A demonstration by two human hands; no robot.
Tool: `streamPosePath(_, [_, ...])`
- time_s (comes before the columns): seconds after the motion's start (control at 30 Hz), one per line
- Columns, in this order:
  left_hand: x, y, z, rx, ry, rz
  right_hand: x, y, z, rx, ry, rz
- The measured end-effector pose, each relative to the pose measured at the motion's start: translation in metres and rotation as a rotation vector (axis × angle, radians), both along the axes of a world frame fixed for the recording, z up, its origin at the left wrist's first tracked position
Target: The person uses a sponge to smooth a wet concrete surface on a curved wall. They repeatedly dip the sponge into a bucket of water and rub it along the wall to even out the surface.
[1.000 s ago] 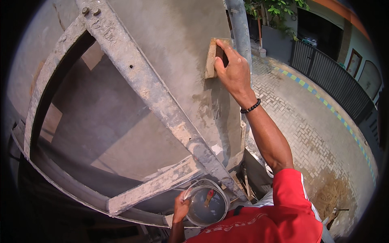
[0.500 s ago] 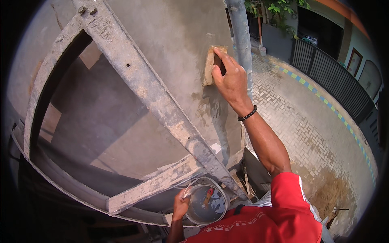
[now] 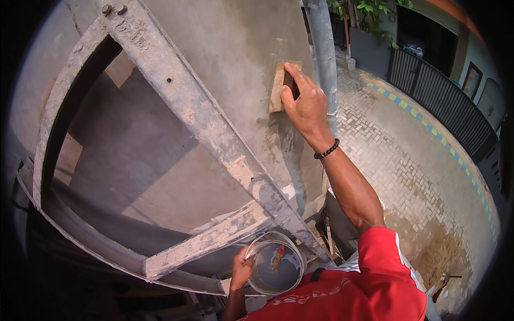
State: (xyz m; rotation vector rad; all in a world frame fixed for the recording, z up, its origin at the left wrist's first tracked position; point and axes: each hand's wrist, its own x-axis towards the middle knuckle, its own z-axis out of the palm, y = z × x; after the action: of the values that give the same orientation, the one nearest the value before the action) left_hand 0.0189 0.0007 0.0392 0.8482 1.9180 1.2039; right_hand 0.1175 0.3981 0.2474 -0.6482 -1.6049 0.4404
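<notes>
Left of the grey pole (image 3: 324, 61), the plastered wall (image 3: 235, 59) is bearing a float (image 3: 276, 92), which is resting against its surface. Right of the pole, the paved ground (image 3: 375, 139) is carrying a small pale pot (image 3: 351, 63) near it, a blue-and-green painted strip (image 3: 409, 109) farther right, and brown sand (image 3: 436, 257) well apart from it.

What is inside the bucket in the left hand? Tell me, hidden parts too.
The bucket in the left hand holds a brush-like tool, red and tan, and what looks like greyish liquid. Whatever lies beneath that liquid, the bottom included, cannot be seen.
</notes>
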Motion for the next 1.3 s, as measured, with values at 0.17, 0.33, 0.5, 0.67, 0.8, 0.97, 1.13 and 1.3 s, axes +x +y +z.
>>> streamPosePath(0.17, [0.0, 0.004, -0.007, 0.075, 0.008, -0.003, -0.043, -0.031, -0.07, -0.024, -0.08, 0.055])
streamPosePath(0.33, [-0.004, 0.0, -0.011, 0.0, -0.078, 0.034, -0.017, -0.046, -0.093, -0.109, -0.272, 0.186])
streamPosePath(0.5, [0.004, 0.006, 0.005, 0.011, -0.017, 0.011, -0.001, 0.014, 0.006, -0.02, 0.04, 0.006])
streamPosePath(0.67, [-0.003, 0.007, -0.005, -0.003, -0.017, -0.028, -0.033, -0.032, -0.123, -0.076, -0.09, 0.11])
streamPosePath(0.8, [-0.007, 0.003, -0.007, -0.011, -0.08, 0.005, -0.014, -0.035, -0.132, -0.11, -0.187, 0.219])
streamPosePath(0.97, [-0.001, 0.001, -0.004, -0.02, -0.024, 0.012, 0.0, 0.017, -0.022, 0.036, 0.142, -0.036])
streamPosePath(1.13, [-0.004, 0.003, -0.005, -0.033, -0.002, 0.003, -0.035, -0.028, -0.123, -0.08, -0.057, 0.118])
streamPosePath(1.3, [0.005, 0.006, 0.01, 0.039, -0.093, 0.028, 0.026, -0.05, -0.173, -0.261, -0.297, 0.246])
